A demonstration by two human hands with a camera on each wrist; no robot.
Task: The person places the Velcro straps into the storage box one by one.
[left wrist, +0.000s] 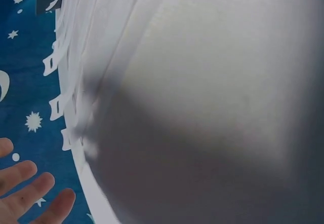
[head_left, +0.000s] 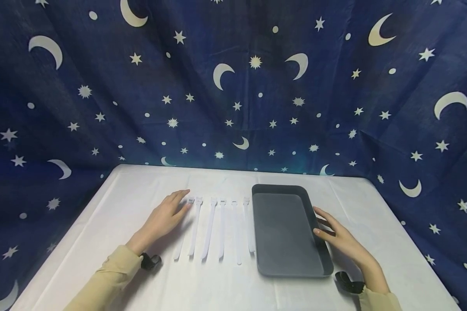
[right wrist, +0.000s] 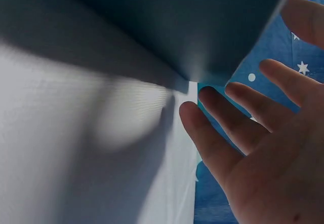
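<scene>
Several thin white cable straps (head_left: 208, 233) with slotted heads lie side by side on a white cloth, heads toward the far edge. My left hand (head_left: 165, 218) is at the head of the leftmost strap (head_left: 179, 250), fingers extended and the thumb tip overlapping it in the head view. The left wrist view shows spread fingers (left wrist: 31, 193) apart from the slotted heads (left wrist: 56, 107). To the right of the straps lies a dark grey rectangular tray (head_left: 286, 233). My right hand (head_left: 346, 242) is beside its right wall (right wrist: 212, 41), thumb and fingers loosely spread, holding nothing.
The white-covered table (head_left: 148, 181) has rounded far corners. Behind it hangs a dark blue curtain (head_left: 249, 103) with moons and stars. Black straps (head_left: 151, 261) sit at both wrists, below the beige sleeves (head_left: 109, 276).
</scene>
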